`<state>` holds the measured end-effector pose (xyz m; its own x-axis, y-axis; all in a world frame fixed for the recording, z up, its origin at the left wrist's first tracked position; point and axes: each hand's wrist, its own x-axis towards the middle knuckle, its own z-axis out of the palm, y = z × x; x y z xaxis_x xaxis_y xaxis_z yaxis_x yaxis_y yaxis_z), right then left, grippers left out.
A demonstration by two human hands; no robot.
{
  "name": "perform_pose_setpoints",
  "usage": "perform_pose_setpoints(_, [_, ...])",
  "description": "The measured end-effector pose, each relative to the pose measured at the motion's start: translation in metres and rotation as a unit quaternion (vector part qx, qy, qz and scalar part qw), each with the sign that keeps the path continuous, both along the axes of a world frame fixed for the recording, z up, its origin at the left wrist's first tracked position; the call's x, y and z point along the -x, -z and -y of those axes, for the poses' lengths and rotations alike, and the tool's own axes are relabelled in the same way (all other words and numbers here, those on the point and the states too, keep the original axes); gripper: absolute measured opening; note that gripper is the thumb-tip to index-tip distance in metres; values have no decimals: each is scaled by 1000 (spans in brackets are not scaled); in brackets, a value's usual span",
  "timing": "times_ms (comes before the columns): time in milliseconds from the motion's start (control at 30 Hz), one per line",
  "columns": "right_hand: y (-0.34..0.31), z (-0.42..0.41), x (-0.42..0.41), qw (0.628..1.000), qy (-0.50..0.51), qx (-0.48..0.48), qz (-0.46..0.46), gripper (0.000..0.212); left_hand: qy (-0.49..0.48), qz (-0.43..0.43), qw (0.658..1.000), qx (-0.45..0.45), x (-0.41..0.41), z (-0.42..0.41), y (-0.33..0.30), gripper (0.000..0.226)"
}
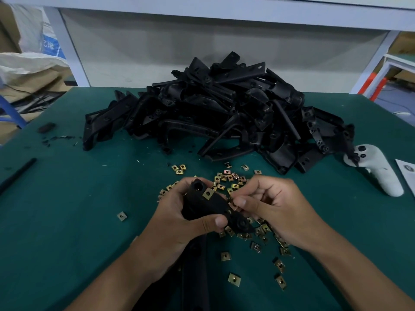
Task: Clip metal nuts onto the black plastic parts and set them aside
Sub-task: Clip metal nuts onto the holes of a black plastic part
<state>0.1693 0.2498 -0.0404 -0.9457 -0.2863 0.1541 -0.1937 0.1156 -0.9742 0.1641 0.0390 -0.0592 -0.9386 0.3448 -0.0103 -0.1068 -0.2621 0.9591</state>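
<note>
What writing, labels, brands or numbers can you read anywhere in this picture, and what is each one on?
None can be read for certain.
White bag at back left: white characters on its blue patch, too blurred to read.
White card at the table's right edge: a round dark mark, too small to read.
White controller: no legible marking.

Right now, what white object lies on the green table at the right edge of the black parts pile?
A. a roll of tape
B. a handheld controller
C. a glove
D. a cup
B: a white controller with buttons lies beside the pile of black parts.
</note>
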Motion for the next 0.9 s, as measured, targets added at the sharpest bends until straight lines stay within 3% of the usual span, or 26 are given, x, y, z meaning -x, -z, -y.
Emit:
perform_pose_setpoints(167, [-2,-4,-1,1000,-18,-23,-1,3,34,5,999,-9,0,2,1,53])
perform_pose_setpoints(300, [-5,-4,-2,998,-25,-47,15,7,67,7,998,-12,0,4,-1,32])
perform_pose_setpoints(433, [-8,-4,-4,998,-34,-51,29,6,75,-3,997,1,-1,4,-2,27])
perform_pose_setpoints(633, [-6,6,-4,994,1,48,102,20,20,-36,999,6,-1,1,-1,25])
perform_pose_setpoints(767, [-2,9,-6,998,15,24,61,21,-48,-30,998,-7,0,1,-2,28])
perform_pose_setpoints(900, [4,12,-7,998,50,-36,-4,37,-68,-34,997,-19,-1,0,-3,24])
